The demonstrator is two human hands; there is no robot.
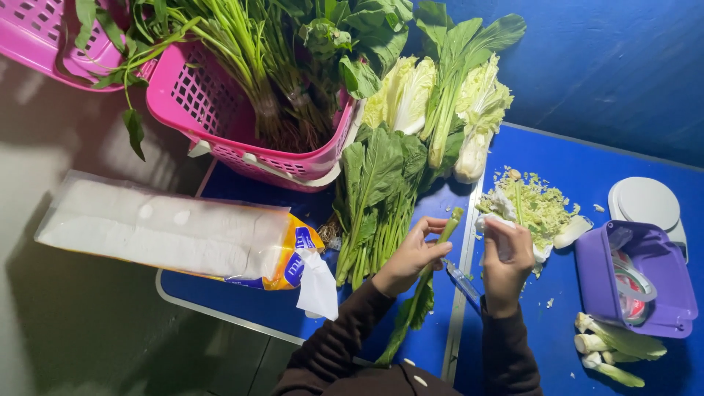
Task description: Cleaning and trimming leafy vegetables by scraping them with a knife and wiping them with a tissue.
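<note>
Now trimming a leafy green stalk over the blue table.
Left hand pinches the green stalk near its cut end above the blue table; right hand is closed around a small knife and white tissue. Judging by this, the blade next needs a careful, shallow stroke along the stem.

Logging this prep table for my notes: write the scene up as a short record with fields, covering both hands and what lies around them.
surface: blue folding table
left hand: grips a long green leafy vegetable stalk near its cut end
right hand: closed on something pale; what it is cannot be told
between hands: slim blue-handled tool on the table
left of hands: bundle of green leafy stalks
behind: pink plastic basket with greens
right: purple plastic box, open
far left: clear plastic pack of white tissues
</note>
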